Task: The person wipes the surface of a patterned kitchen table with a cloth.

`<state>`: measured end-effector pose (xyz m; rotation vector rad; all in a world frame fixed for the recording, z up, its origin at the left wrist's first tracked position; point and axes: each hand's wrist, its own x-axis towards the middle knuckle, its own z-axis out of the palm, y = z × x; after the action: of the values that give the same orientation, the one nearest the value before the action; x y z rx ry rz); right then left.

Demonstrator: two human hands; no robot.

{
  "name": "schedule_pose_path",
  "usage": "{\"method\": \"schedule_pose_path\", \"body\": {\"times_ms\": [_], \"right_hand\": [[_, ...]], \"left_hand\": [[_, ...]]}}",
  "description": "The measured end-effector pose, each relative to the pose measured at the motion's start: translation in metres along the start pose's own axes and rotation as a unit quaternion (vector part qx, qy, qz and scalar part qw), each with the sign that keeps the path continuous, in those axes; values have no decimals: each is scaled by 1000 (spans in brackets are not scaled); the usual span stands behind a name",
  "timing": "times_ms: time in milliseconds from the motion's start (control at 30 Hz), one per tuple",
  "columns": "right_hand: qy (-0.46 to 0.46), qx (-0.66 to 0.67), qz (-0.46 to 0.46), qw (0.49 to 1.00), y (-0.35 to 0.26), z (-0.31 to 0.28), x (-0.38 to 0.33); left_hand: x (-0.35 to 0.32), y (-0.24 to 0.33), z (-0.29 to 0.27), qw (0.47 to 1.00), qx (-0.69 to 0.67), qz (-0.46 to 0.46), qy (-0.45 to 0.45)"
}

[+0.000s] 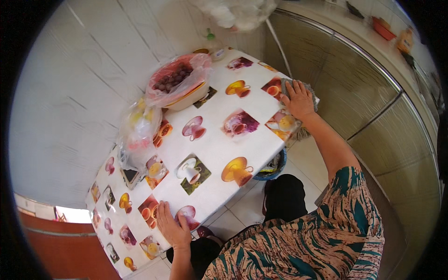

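My right hand (299, 99) lies with its fingers spread on a grey cloth (308, 88) at the far right corner of the table. The palm covers part of the cloth. Near the front edge, my left hand (174, 227) rests flat on the patterned tablecloth (210, 154), fingers stretched out and holding nothing. The tablecloth is white, printed with cups and saucers.
Against the wall stands a bowl (186, 96) lined with a pink plastic bag, holding dark grapes (172, 78). Beside it are a clear bag of fruit (140, 126) and a green-topped bottle (216, 46). A blue bucket (281, 164) sits below the table edge. Cabinets (359, 88) flank the right side.
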<state>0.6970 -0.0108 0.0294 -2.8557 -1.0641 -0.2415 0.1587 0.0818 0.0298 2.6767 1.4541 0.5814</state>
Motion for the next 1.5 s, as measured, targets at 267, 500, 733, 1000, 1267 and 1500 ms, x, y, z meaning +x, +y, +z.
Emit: {"method": "schedule_pose_path", "body": {"times_ms": [267,500,733,1000,1267,1500], "right_hand": [[-9,25,-146,989,-102,14,19],[-15,162,-442,882,-261,7,-107],[-29,238,-532,812,-226,-12,-173],[81,94,-125,984,-15,3,-68],[8,-13,-111,994,-108,7,-65],[-16,82,-261,962,-270,8,-72]], "left_hand": [[4,5,-3,1000,0,8,-5],[5,3,0,1000,1,17,12],[-1,-7,6,1000,-13,2,22],[-1,-4,8,999,-14,0,32],[-2,-5,10,1000,-12,-12,16],[0,-7,-3,999,-35,-16,-10]]}}
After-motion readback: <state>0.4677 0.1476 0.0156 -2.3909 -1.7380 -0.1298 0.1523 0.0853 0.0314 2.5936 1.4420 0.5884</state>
